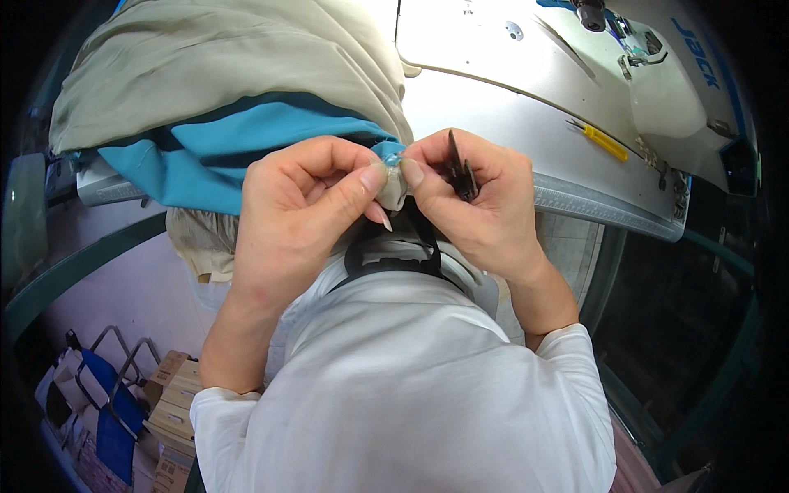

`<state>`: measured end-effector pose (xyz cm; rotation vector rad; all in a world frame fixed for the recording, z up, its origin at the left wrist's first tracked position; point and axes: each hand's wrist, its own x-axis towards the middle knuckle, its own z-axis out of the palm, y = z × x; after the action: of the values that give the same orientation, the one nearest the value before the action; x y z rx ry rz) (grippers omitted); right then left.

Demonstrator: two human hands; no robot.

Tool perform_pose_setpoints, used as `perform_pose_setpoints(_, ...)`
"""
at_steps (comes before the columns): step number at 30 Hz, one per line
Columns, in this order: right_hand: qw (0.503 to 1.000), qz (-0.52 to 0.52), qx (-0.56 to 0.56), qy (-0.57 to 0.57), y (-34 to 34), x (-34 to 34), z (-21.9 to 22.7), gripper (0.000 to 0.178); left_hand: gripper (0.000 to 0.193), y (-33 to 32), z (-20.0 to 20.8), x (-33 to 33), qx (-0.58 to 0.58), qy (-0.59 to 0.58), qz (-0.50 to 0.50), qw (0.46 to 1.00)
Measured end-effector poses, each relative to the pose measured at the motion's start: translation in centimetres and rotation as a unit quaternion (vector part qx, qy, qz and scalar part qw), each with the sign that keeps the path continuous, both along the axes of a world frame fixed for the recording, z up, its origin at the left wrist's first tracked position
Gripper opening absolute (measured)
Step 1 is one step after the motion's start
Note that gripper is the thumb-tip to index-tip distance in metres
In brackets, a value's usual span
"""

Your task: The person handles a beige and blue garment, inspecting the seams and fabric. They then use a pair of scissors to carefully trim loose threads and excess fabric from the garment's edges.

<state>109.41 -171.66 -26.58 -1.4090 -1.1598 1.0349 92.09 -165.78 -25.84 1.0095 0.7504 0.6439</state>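
Both hands pinch one corner of a beige-and-teal garment (246, 99): the left hand (300, 205) grips the fabric edge between thumb and forefinger, while the right hand (477, 197) nips it and also holds dark thread snips (460, 168). The garment's bulk lies on the white sewing table (493, 123), beside a yellow-handled tool (604, 142) and a sewing machine (674, 74).

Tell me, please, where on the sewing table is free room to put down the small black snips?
The white table is bare between the right hand and the yellow tool, bordered in front by the ruler strip. Left of it is crowded: the beige and blue fabric covers that side, and both hands pinch its corner, the left hand beside the right. The snips are in the right hand.
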Motion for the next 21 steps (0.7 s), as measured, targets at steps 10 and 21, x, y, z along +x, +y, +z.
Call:
perform_pose_setpoints(10,0.998,0.008,0.051,-0.029,0.5,0.0,0.2,0.005,0.011,0.5,0.5,-0.3,0.014,0.034,-0.029,0.999)
perform_pose_setpoints(21,0.995,0.033,-0.038,0.091,0.7,-0.2,0.7,0.008,0.010,0.9,1.3,-0.9,-0.012,0.081,-0.037,0.996)
